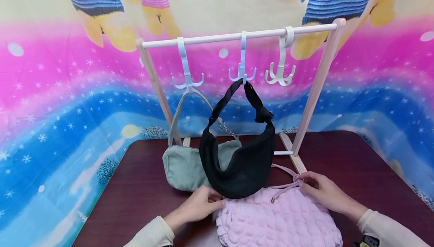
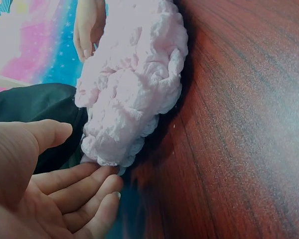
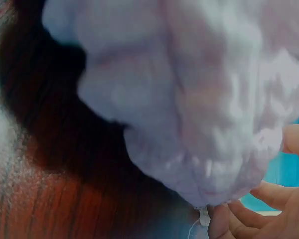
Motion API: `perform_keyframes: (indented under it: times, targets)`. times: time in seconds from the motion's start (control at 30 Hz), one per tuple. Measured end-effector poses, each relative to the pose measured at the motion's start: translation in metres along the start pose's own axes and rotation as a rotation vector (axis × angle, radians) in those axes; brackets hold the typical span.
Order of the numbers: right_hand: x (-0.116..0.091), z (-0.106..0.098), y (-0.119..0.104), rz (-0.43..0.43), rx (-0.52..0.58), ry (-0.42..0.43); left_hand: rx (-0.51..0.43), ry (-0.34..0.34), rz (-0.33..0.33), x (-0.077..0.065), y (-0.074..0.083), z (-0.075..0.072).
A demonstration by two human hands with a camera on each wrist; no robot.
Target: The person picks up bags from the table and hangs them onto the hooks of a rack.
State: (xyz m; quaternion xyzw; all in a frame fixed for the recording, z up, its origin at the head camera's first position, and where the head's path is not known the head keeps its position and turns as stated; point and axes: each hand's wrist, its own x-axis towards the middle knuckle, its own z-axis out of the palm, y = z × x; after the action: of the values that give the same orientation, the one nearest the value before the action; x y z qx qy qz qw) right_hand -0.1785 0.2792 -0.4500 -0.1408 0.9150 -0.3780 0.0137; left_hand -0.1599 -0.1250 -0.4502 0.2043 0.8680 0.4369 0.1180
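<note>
A pink puffy quilted handbag [image 1: 278, 220] lies on the table at the front, its thin pink strap [image 1: 285, 170] knotted at the top right. At the bag's left edge, my left hand [image 1: 203, 203] touches it with loosely bent fingers; in the left wrist view the thumb stands apart from the bag. My right hand [image 1: 325, 192] pinches the upper right corner by the strap knot. Just behind the pink bag, a black shoulder bag [image 1: 247, 164] hangs from the middle hook [image 1: 242, 58]. A green corduroy bag [image 1: 184, 168] hangs from the left hook [image 1: 185, 62], partly hidden by the black one.
A wooden rack [image 1: 320, 85] with a white rail [image 1: 217, 38] stands at the back of the dark red-brown table [image 1: 129, 202]. Its right, cream hook [image 1: 280, 60] carries no bag. A patterned cloth [image 1: 61, 107] hangs behind and along the sides.
</note>
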Motion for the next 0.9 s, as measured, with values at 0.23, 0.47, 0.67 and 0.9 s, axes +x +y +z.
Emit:
perform_keyframes:
  times: [0.23,0.47,0.67,0.9]
  targets:
    - [-0.0002,0.0016,0.0021,0.007,-0.005,-0.017,0.017,0.007,0.014,-0.0001,-0.0014,0.0022]
    - [0.0025,0.0019,0.0048,-0.030,-0.039,-0.053,0.077,0.038,0.026,0.0006,-0.0008,0.0027]
    - [0.0039,0.0038,0.0051,-0.048,-0.035,-0.085,0.077,0.032,0.044,0.0029,-0.0033,0.0034]
    - [0.0043,0.0048,0.0055,-0.051,-0.038,-0.113,0.038,0.044,0.021,0.0058,-0.0041,0.0051]
